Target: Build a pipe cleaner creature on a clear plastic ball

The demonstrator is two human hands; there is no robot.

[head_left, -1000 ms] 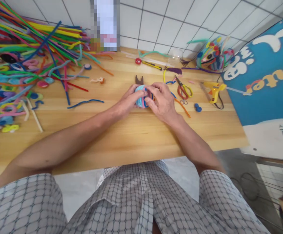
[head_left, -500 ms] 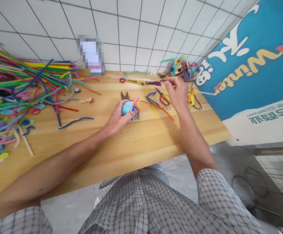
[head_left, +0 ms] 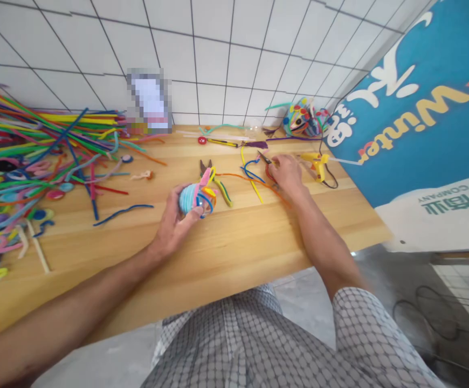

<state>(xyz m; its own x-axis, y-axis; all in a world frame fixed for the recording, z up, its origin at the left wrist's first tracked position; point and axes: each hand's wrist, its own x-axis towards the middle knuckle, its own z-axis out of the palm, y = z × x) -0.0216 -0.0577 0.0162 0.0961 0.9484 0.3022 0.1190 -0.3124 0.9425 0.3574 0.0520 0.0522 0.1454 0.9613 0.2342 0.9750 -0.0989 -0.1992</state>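
My left hand (head_left: 178, 218) is closed round a clear ball (head_left: 190, 199) partly wrapped in light blue pipe cleaner. Pink, yellow, orange and blue pieces stick out from its right side, and my thumb presses on its front. Over to the right, my right hand (head_left: 287, 175) has its fingers on the handles of a pair of scissors (head_left: 265, 158); the blades point to the back left, and the fingers hide most of the handles. Pliers (head_left: 223, 193) with green-yellow handles lie just behind the ball. Between the hands are blue (head_left: 251, 173), yellow (head_left: 254, 188) and orange pipe cleaners.
A big heap of coloured pipe cleaners (head_left: 48, 134) covers the left of the table. At the back stand a phone-like blurred object (head_left: 149, 102) and a decorated ball (head_left: 299, 118). A yellow glue gun (head_left: 319, 166) with a cable lies right of my right hand.
My right hand has let go of a purple pipe cleaner, now lying at the back, and come down onto the scissors. My left hand has moved the ball left and nearer, uncovering the pliers' handles.
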